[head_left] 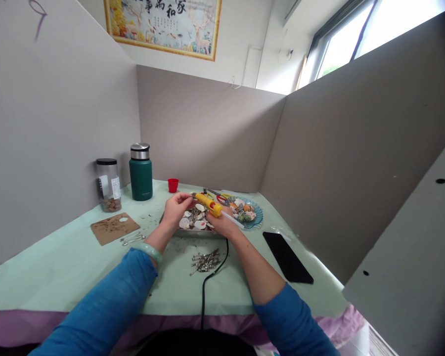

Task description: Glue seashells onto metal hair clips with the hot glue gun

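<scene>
A yellow hot glue gun [209, 204] is gripped in my right hand [222, 223], its nozzle pointing left and a pale glue stick [233, 219] poking from its rear. Close to the nozzle, the fingers of my left hand [176, 211] are pinched together; what they hold is too small to make out. Both hands are above a metal tray [198, 233] filled with shells [184, 223]. In front of the tray lies a pile of small metal clips [206, 260]. A black cord [203, 294] runs from near my right hand to the table's front edge.
Behind my right hand stand a blue plate [258, 217] of shells and some pliers [222, 198]. A black slab [288, 257] lies right. Leftward are a brown board [113, 230], safety pins [133, 239], a jar [109, 190], a green flask [141, 178] and a red cup [173, 185]. Partitions enclose the table.
</scene>
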Demonstrator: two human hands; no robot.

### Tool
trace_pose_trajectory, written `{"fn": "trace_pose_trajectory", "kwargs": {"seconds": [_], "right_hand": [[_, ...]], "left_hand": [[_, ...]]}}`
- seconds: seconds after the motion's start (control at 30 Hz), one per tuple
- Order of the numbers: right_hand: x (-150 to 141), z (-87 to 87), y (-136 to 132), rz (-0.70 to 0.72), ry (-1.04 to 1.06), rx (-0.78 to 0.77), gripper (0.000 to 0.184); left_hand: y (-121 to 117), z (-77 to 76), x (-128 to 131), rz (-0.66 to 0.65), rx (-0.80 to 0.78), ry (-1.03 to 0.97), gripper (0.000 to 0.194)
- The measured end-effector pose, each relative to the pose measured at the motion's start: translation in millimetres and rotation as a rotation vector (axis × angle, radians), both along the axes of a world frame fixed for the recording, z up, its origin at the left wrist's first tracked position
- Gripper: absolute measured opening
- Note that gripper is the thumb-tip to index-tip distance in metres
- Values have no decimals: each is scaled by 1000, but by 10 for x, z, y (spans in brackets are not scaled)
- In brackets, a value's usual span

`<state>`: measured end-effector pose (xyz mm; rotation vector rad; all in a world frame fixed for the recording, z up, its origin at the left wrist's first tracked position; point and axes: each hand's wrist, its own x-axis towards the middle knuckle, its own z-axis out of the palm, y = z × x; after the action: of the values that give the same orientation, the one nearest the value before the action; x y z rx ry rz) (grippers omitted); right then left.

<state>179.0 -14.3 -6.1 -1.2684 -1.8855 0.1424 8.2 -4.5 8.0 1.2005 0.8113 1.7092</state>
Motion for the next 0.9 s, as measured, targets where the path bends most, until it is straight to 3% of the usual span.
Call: {"fn": "trace_pose_trajectory", "kwargs": {"seconds": [0.2, 0.33, 0.5, 0.6, 0.77, 0.9], "right_hand": [[46, 31, -9, -79, -176, -7, 17], [78, 37, -20, -111, -309, -69, 33], [121, 29, 6, -80, -338, -114, 51], [165, 33, 32, -52, -346, -98, 50], [222, 70, 58, 74, -226, -40, 33], [181, 107, 54, 222, 121, 35, 28]], "left_hand": [[-12, 11, 8, 22, 3, -9, 28], [-33, 30, 12, 20, 1, -3, 28], [-63, 49, 10, -7, 10, -11, 29], [-86, 65, 14, -51, 11, -18, 32], [-121, 72, 32, -175, 11, 32, 35], [-143, 57, 36, -249, 25, 86, 34]]}}
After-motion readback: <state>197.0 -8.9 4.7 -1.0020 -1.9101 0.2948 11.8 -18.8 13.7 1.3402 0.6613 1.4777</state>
